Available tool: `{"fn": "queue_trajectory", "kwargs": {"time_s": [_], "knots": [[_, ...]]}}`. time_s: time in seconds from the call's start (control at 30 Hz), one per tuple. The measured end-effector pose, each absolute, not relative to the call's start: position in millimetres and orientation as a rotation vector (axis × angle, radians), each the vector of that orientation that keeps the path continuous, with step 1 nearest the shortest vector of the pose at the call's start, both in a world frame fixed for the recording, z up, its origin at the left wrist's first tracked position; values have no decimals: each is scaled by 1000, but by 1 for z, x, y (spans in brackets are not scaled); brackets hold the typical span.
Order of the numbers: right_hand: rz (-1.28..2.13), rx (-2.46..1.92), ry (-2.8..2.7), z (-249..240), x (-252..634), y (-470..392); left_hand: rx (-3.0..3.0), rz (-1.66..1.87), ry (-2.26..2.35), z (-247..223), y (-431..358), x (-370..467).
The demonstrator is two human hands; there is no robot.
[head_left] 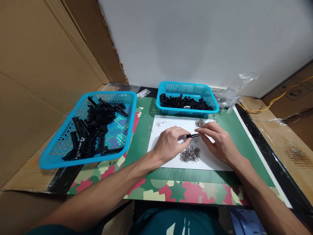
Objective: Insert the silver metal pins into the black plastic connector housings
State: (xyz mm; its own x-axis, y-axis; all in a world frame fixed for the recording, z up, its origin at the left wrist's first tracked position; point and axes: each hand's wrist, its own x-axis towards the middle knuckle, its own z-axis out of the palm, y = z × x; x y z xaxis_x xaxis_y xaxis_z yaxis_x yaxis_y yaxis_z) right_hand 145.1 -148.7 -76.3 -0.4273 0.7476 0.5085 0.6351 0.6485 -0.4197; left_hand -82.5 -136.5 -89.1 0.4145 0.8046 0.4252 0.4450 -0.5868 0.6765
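Observation:
A small black part [193, 135] is held level between my two hands, above a white sheet [168, 162]. My left hand [170, 143] is closed, its thumb and index finger pinching the part's left end. The fingers of my right hand [217, 140] are brought together at its right end; whether they also hold something tiny is too small to tell. Just below the black part lies a pile of small metal pieces [190, 154]. A smaller metal pile [200, 123] sits behind my right fingertips, and a few loose pieces [160, 122] are scattered at the sheet's upper left.
A blue basket [133, 130] of long black parts stands at the left. Another blue basket [187, 111] with black parts stands behind the sheet. Clear plastic bags [227, 98] and a yellow cable [274, 101] lie at right. Cardboard [44, 65] rises at left.

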Motion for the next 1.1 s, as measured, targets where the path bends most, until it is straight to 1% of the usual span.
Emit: {"fn": "queue_trajectory", "kwargs": {"time_s": [0.1,0.17,0.23,0.33,0.4,0.47,0.87,1.1], "knots": [[119,-1063,-2116,-74,148,-148,2246,1015,1062,-90,-137,-82],[156,-1077,-1995,-72,146,-149,2259,1007,1064,-91,-137,-82],[276,-1120,-1838,-71,141,-152,2284,999,1064,-91,-137,-82],[553,-1190,-1623,-74,130,-155,2338,992,1057,-92,-138,-82],[700,-1204,-1556,-76,123,-155,2368,985,1046,-92,-138,-82],[766,-1209,-1563,-78,119,-155,2392,973,1036,-92,-137,-81],[693,-1266,-1675,-74,116,-153,2398,971,1024,-93,-136,-81],[662,-1288,-1648,-73,115,-155,2403,964,961,-93,-136,-81]]}}
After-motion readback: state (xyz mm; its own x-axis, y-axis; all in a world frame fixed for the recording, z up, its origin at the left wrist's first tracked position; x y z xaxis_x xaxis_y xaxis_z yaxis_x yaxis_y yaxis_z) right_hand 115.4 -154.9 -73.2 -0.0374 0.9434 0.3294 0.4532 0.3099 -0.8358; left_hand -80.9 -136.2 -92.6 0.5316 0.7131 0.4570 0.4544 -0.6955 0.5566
